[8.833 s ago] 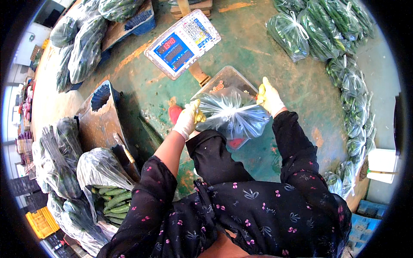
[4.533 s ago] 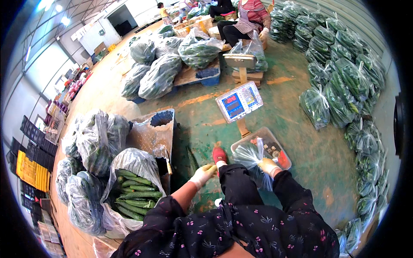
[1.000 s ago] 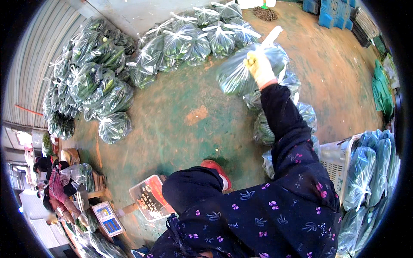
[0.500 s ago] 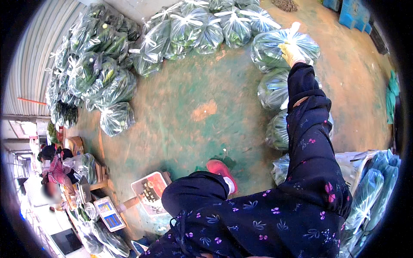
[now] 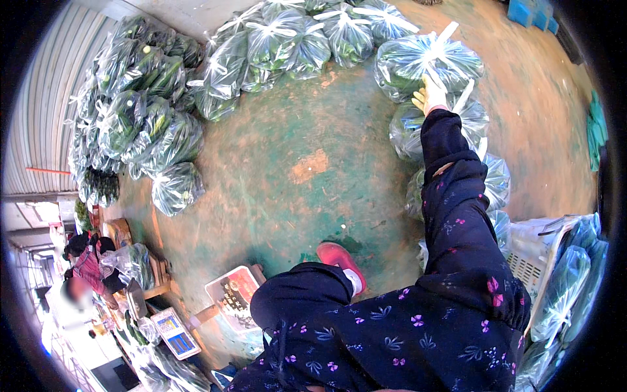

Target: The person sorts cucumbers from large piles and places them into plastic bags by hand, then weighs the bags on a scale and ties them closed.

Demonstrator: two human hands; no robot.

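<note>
My right hand, in a pale yellow glove, is stretched far out at the upper right. Its fingers are apart, with the thumb side pointing left, and nothing shows in them. Just beyond the fingertips sits a clear plastic bag of green vegetables, its white tied ends sticking up. Below the hand is a second filled bag, partly covered by my dark flowered sleeve. More bags of that row are half hidden under my arm. My left hand is out of the picture.
Filled bags line the back, and a big heap of bags stands at the left. A platform scale is by my knee, near a display panel. Another person sits far left. A crate stands at right.
My right hand has come off the knot of the far bag and drawn back a little toward me, its fingers spreading. The bag stays in place with its tied ends upright.
</note>
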